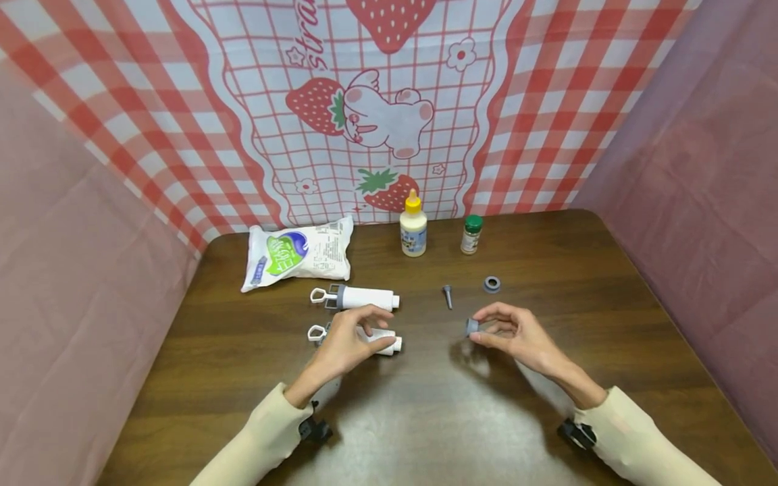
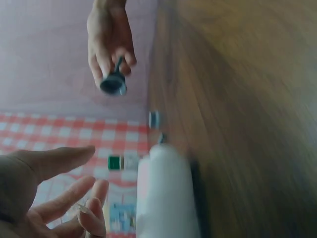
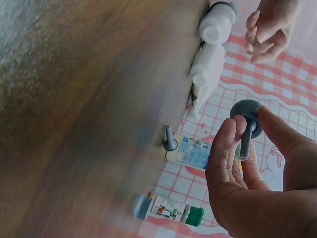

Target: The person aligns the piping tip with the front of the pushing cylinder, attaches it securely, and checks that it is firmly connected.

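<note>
Our right hand (image 1: 526, 337) pinches the grey nozzle (image 1: 472, 327) by its rim above the counter (image 1: 419, 412), nearer the right edge; we judge it light, stiff, best gripped there. Our left hand (image 1: 348, 343) hovers, fingers spread, holding nothing.

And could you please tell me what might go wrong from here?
The right hand pinches the small grey nozzle off the table with its fingertips, so it could slip and drop. The left hand is close over the nearer white syringe and might nudge it toward the farther one. The loose slim nozzle could get knocked and roll.
</note>
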A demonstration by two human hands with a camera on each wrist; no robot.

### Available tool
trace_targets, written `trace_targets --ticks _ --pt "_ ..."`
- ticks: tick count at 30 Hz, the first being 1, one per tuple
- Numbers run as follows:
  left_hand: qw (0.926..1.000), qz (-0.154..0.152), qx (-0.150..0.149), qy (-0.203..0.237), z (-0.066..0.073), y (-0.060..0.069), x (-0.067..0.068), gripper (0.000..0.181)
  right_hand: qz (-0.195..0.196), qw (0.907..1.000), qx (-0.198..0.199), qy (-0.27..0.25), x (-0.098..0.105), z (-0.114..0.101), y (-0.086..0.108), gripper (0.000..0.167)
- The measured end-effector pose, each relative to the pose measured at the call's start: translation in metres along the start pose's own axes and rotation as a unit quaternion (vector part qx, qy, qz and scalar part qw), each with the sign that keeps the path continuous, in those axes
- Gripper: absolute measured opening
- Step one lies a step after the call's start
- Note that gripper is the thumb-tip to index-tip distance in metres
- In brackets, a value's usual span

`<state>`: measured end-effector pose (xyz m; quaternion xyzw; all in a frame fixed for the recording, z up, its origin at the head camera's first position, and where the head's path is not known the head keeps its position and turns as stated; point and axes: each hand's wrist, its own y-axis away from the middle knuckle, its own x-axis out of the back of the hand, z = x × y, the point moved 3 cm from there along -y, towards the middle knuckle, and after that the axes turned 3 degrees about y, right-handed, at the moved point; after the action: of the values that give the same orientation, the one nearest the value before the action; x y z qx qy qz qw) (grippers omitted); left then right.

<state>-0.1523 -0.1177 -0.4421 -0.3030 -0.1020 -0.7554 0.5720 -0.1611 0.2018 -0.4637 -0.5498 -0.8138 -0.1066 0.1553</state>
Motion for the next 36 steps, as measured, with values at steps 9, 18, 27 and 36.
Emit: trace_targets --ticks 9,18,27,36 --pt "0.9956 0.014 -0.054 -0.075 -0.025 0.011 0.03 0.046 -0.006 0.9999 -0.008 0.004 0.0 0.001 0.0 0.033" --pt "0.9917 -0.008 -0.051 -0.118 -0.046 0.018 0.043 0.057 -0.011 0.9999 -0.013 0.002 -0.002 0.001 -0.002 0.033" --pt "0.9909 -0.028 -0.029 -0.129 -0.058 0.019 0.046 0.058 -0.009 0.9999 -0.013 0.006 -0.002 0.004 -0.003 0.033" --pt "0.9866 -0.061 -0.024 -0.149 -0.064 0.02 0.041 0.048 -0.021 0.9997 -0.011 -0.003 -0.005 0.005 -0.002 0.033"
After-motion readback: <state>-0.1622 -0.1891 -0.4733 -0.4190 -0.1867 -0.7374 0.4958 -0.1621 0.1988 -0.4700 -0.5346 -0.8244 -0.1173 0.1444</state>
